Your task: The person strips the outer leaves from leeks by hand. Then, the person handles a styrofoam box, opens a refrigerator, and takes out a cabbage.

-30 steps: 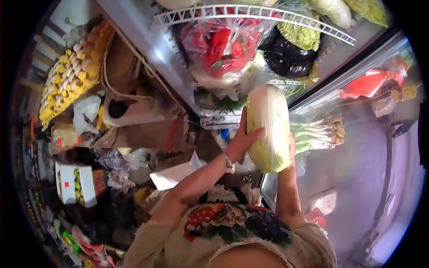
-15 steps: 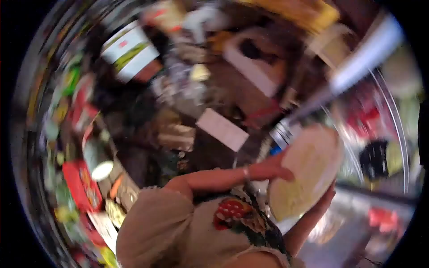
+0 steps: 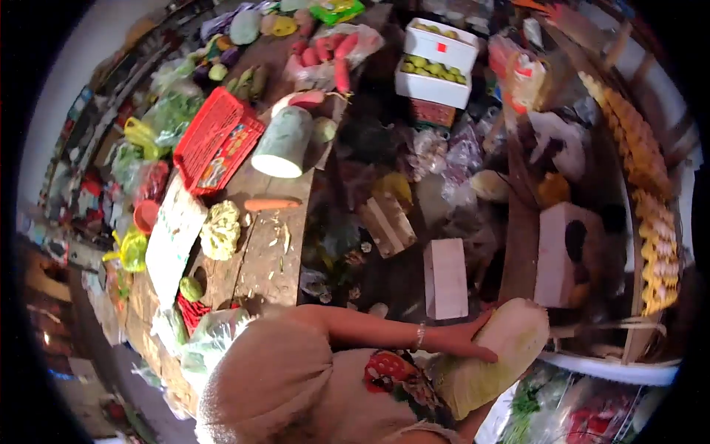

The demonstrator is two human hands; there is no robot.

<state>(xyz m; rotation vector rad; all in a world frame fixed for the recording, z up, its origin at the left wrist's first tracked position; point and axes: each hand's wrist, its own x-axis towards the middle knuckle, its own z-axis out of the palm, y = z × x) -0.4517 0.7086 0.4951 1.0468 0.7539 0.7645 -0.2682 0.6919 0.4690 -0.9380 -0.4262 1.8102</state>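
A pale, oblong napa cabbage lies across the front of my body at the lower right, tilted, its white end up and to the right. My left hand, with a bracelet at the wrist, is closed on its upper left side. My right forearm runs in beneath the cabbage, and the hand itself is hidden behind it. Just beyond my left hand stands a long white box.
On the wooden table at left are a cut winter melon, a red basket, a cauliflower and a carrot. A foam box of green fruit stands at the back. Bagged greens lie at lower right.
My view has swung left, bringing the wooden table into sight, and is sharper. The napa cabbage stays in my left hand, now lower in view. My right hand, seen under it before, is hidden.
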